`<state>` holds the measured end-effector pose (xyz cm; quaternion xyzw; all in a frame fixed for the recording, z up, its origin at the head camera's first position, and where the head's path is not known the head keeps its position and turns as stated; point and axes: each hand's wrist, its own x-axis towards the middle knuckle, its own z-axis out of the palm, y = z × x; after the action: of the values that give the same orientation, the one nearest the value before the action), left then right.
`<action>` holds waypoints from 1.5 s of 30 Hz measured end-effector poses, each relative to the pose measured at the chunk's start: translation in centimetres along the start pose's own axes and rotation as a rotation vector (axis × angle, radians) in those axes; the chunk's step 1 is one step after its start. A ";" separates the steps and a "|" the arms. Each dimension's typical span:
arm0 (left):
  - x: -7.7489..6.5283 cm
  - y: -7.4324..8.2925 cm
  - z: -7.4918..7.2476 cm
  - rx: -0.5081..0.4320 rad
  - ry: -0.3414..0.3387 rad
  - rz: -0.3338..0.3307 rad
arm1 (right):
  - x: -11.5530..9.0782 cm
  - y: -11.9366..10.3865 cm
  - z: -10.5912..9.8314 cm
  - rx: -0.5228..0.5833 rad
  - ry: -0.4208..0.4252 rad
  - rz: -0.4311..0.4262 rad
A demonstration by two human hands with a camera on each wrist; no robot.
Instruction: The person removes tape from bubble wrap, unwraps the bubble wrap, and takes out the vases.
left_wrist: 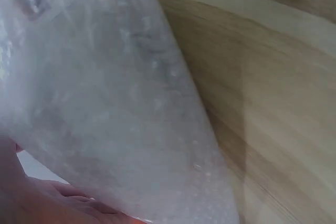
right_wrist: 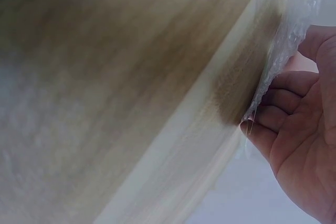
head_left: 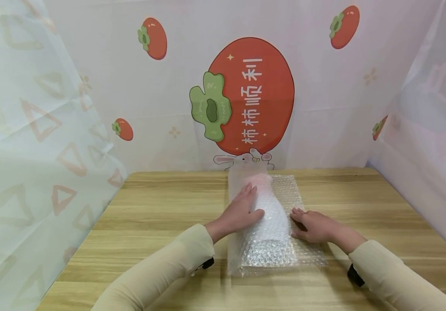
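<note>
A white, bottle-shaped thing (head_left: 271, 216) with a pinkish top lies inside bubble wrap (head_left: 269, 255) on the table; its exact kind is blurred by the wrap. Across its left side rests my left hand (head_left: 238, 214), fingers extended toward the top and thumb over the middle. My right hand (head_left: 314, 225) touches the loose right part of the wrap, beside the wrapped thing. In the right wrist view, the fingers (right_wrist: 283, 100) bend slightly against the wrap's edge. The left wrist view shows the wrap (left_wrist: 115, 103) close up, with part of the left hand (left_wrist: 58, 203) at the lower left.
The wood-grain table (head_left: 160, 224) extends on both sides of the wrap. A cloth backdrop (head_left: 184, 69) printed with persimmons hangs behind it, and patterned sheets hang at left (head_left: 20, 129) and right (head_left: 437, 142). Dark bands sit at both sleeve cuffs.
</note>
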<state>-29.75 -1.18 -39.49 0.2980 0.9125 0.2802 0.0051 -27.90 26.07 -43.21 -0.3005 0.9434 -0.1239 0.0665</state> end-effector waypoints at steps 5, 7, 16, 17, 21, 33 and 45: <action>0.4 1.2 0.0 -0.065 -0.028 -0.098 | 0.0 0.1 0.0 0.012 -0.003 0.009; 0.6 1.6 0.1 -0.099 -0.026 -0.138 | 0.0 0.1 0.1 0.014 -0.001 0.009; 1.3 2.9 1.2 -0.074 0.037 -0.282 | 0.1 0.2 0.2 0.012 0.009 0.002; 1.4 2.9 1.3 -0.062 0.039 -0.292 | 0.0 0.2 0.2 0.013 0.007 0.004; 1.7 3.2 1.6 -0.051 0.051 -0.314 | 0.0 0.3 0.2 0.016 0.003 0.006; 1.7 3.3 1.2 -0.044 0.049 -0.311 | 0.1 0.4 0.3 0.024 0.010 0.012; 0.8 2.3 0.4 -0.146 0.030 -0.301 | 0.1 0.4 0.4 0.030 0.025 0.007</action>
<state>-29.09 1.02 -38.50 0.1527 0.9239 0.3464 0.0551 -28.08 26.26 -43.72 -0.2948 0.9432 -0.1414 0.0595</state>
